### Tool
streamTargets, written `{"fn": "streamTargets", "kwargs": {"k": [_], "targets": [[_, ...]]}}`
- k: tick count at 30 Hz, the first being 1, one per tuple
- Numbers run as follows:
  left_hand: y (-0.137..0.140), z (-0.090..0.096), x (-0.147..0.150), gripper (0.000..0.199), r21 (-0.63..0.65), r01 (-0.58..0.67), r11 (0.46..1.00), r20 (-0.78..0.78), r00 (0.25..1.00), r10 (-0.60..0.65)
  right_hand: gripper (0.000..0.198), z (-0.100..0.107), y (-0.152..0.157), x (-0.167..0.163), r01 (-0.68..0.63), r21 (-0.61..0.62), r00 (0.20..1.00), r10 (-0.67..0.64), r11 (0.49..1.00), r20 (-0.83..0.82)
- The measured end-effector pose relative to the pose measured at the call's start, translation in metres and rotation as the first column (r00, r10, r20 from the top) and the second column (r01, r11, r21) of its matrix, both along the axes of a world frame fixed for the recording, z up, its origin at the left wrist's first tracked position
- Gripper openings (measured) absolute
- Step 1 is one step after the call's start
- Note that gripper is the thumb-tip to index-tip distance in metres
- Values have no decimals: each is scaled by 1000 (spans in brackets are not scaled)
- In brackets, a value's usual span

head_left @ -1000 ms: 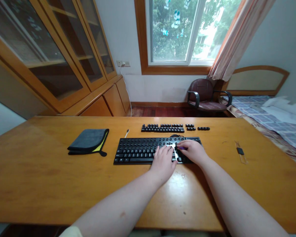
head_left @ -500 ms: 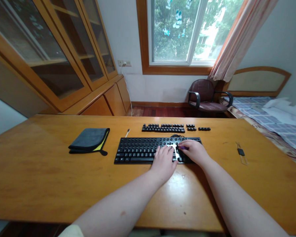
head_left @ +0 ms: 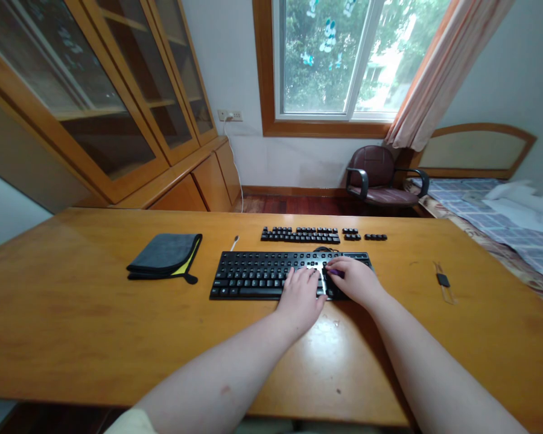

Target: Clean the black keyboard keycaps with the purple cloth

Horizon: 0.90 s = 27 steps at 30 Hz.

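Observation:
A black keyboard [head_left: 248,275] lies flat on the desk [head_left: 117,337]. Part of its right side is bare of keycaps. My left hand [head_left: 300,293] rests on it with fingers spread, over the right end of the letter keys. Just to the right, my right hand [head_left: 355,278] is closed on a small purple object [head_left: 336,273] at the keyboard's right part. The palm hides most of that object, so its kind cannot be told. Loose black keycaps [head_left: 301,235] stand in rows behind the keyboard, with smaller groups [head_left: 375,237] to their right.
A folded grey cloth [head_left: 163,253] with yellow lining lies left of the keyboard. Behind the keyboard's left end is a small brush [head_left: 234,242]. A wire keycap puller [head_left: 443,280] lies at the right. Past the desk stand a chair [head_left: 375,172] and a bed [head_left: 502,211].
My right hand has shifted very slightly over the keyboard with the purple object in it. The left hand stays where it was. The view has moved a touch.

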<state>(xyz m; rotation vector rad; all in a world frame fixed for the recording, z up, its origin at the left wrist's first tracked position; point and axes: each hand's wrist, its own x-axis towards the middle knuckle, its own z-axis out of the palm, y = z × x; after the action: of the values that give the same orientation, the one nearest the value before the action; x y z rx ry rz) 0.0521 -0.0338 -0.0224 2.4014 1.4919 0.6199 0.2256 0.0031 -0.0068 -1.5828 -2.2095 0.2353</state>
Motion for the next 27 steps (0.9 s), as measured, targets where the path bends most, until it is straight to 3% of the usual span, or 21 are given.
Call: {"fn": "streamTargets", "kwargs": {"k": [6,14,27], "targets": [[0,1,-1,50,-7,-3,1000,-1,1000,3,23,5,-6,-11,109,-29,989,-105,994,100],[1,-3,-3,49,3,1,1000,-1,1000,-1,20,0,-8,-15,81,56,982,-90,995,169],[1,1,-3,56,6,-19,1000,-68,998,19,11,2,-4,-4,347,52,923,-351,936,159]]}}
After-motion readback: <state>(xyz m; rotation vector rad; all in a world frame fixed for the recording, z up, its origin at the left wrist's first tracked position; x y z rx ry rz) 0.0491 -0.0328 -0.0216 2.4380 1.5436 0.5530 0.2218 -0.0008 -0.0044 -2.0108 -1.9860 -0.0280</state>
